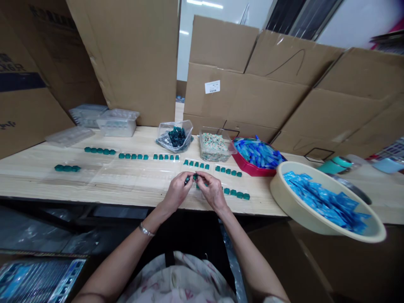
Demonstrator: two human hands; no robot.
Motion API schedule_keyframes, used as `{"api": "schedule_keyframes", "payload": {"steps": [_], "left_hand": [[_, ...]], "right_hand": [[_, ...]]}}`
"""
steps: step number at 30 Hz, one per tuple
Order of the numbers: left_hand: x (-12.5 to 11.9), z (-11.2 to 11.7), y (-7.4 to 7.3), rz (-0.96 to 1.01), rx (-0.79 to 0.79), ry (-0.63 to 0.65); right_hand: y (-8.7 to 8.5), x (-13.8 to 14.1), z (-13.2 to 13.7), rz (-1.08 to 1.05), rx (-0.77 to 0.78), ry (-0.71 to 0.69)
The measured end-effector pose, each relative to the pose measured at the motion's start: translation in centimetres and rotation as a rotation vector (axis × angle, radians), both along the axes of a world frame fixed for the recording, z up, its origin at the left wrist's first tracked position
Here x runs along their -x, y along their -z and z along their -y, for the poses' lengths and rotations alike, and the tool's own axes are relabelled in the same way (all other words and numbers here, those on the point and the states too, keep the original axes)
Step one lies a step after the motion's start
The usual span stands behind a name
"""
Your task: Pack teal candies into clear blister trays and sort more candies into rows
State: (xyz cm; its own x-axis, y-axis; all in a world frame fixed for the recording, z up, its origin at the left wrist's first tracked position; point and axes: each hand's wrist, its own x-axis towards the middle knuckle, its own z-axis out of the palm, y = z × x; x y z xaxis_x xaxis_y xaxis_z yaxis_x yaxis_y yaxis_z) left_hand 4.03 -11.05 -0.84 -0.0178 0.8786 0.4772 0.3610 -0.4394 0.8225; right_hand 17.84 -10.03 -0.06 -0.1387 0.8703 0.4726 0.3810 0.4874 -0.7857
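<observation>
Over the table's front half, my left hand and my right hand meet at their fingertips, both closed in a pinch. A small dark green piece shows in the fingers of the left hand. Between the two hands the right fingers grip another small dark piece; its exact kind is too small to make out. Beside the right hand runs a row of green blocks, partly hidden by that hand. Further rows of green blocks lie across the table behind the hands, and a short row lies at the left.
Along the back stand clear plastic boxes, a bag of dark green pieces, a clear tub of small flat pieces and a red tray of blue packets. A cream basin of blue packets overhangs the front edge at right. Cardboard walls the back.
</observation>
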Motion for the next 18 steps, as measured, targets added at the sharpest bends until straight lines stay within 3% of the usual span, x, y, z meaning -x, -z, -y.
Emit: {"api": "schedule_keyframes", "payload": {"steps": [7, 11, 15, 18], "left_hand": [[0.12, 0.08, 0.28, -0.189, -0.085, 0.015], [0.22, -0.16, 0.3, -0.174, -0.057, -0.008], [0.31, -0.28, 0.44, -0.095, -0.034, 0.001], [0.44, -0.01, 0.55, -0.178, -0.062, 0.001]], "right_hand": [[0.55, 0.22, -0.45, -0.084, 0.088, 0.01], [0.91, 0.02, -0.71, -0.132, 0.123, 0.001], [0.76, 0.11, -0.36, -0.096, 0.068, 0.029], [0.52, 0.29, 0.03, -0.061, 0.022, 0.053]]}}
